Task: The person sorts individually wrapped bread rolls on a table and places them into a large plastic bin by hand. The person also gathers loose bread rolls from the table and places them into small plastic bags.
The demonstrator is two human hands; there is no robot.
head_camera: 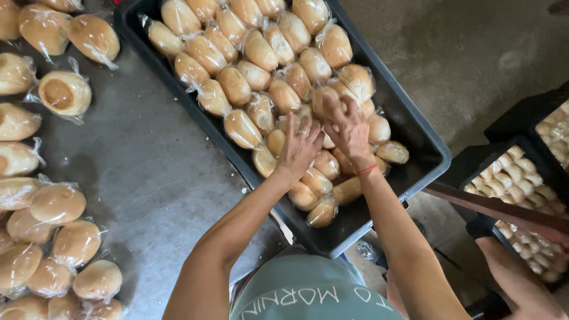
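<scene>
A black plastic crate [415, 127] holds several rows of golden bread rolls, each wrapped in clear plastic [255, 50]. Both my hands reach into its near right part. My left hand [299, 148] lies palm down with fingers spread on the wrapped rolls. My right hand [347, 125], with a red band at the wrist, presses on a wrapped roll [323, 98] just beside it, fingers curled over it. The two hands almost touch. Whether either hand truly grips a roll is hidden under the fingers.
The crate sits on a grey metal table [148, 172]. More wrapped rolls [59, 204] lie loose along the table's left side. At right, lower black crates [515, 178] hold small unwrapped buns, with concrete floor [474, 53] beyond.
</scene>
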